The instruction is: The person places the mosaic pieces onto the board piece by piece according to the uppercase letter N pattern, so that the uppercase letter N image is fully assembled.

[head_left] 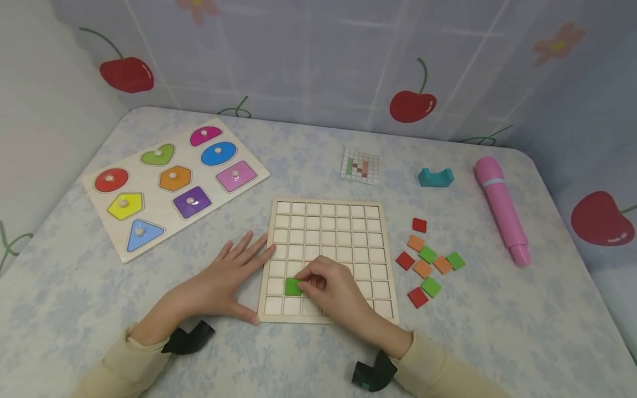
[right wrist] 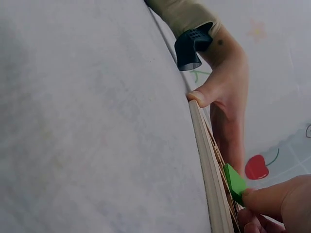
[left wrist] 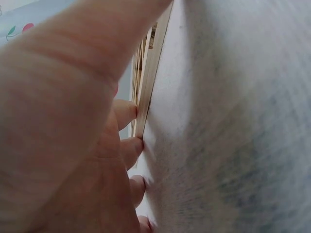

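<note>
A wooden grid board (head_left: 265, 315) with square cells lies on the table. My right hand (head_left: 335, 290) pinches a green square tile (head_left: 292, 287) between thumb and fingers, over a cell near the board's lower left. In the right wrist view the green tile (right wrist: 234, 182) stands tilted against the grid. My left hand (head_left: 219, 284) is spread flat at the board's left edge; its thumb touches the lower left corner and its fingertips touch the side. The left wrist view shows the fingers (left wrist: 131, 151) against the wooden edge (left wrist: 150, 73).
Right of the board lie several loose tiles, such as a red tile (head_left: 419, 225) and an orange tile (head_left: 423, 269). Behind stand a pattern card (head_left: 359, 166) and a teal block (head_left: 436, 177). A pink microphone-like toy (head_left: 502, 210) lies far right, a shape puzzle (head_left: 149, 207) left.
</note>
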